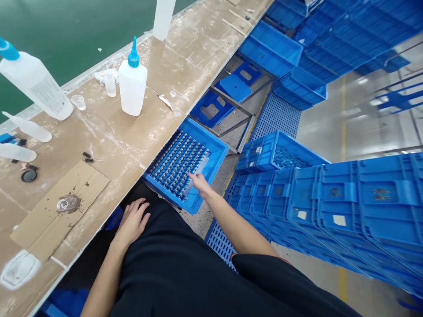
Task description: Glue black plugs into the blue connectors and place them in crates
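Right hand at blue tray's edge

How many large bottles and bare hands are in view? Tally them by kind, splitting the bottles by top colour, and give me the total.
Blue-nozzled bottle: 1
Blue-capped bottle: 1
Bottle with its top out of view, colour unknown: 1
Bare hands, left hand and right hand: 2
Total: 5

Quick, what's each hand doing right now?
Left hand: open, resting on the black-clothed lap.
Right hand: fingers partly curled at the translucent strip in the blue plastic tray; grip cannot be told.
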Demonstrator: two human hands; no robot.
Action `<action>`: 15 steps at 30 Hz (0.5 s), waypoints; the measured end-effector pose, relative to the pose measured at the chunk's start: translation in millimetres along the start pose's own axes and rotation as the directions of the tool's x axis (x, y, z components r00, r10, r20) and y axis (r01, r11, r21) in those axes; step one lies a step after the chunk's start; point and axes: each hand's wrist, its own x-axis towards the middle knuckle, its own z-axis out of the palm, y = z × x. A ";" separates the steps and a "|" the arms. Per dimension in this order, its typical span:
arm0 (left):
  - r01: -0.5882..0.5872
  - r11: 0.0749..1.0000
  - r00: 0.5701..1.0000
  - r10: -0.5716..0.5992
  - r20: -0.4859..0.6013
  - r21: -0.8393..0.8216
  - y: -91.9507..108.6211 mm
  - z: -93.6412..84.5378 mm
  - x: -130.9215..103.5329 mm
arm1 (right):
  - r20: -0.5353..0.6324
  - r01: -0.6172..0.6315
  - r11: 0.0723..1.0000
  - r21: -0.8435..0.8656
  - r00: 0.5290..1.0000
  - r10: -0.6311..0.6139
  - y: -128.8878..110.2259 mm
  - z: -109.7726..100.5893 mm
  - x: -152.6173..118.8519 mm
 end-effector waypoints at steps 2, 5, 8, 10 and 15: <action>-0.004 1.000 1.000 0.004 -0.002 0.007 0.0 -0.1 0.5 | 0.011 -0.122 0.983 0.138 0.992 0.122 -1.3 11.6 0.7; -0.006 1.000 1.000 0.006 -0.001 0.011 -0.9 0.1 0.6 | 0.081 -0.234 0.926 0.298 0.972 0.220 -3.6 22.5 2.4; -0.003 1.000 1.000 0.003 0.005 0.011 -1.2 -0.2 1.0 | 0.144 -0.283 0.875 0.394 0.959 0.245 -3.1 25.5 6.1; -0.001 1.000 1.000 0.001 0.006 0.010 -0.6 -0.7 1.5 | 0.163 -0.289 0.856 0.429 0.957 0.242 -1.3 26.9 8.8; 0.002 1.000 1.000 -0.002 0.000 0.006 1.5 -1.6 2.3 | 0.120 -0.202 0.873 0.444 0.979 0.165 3.4 34.4 11.9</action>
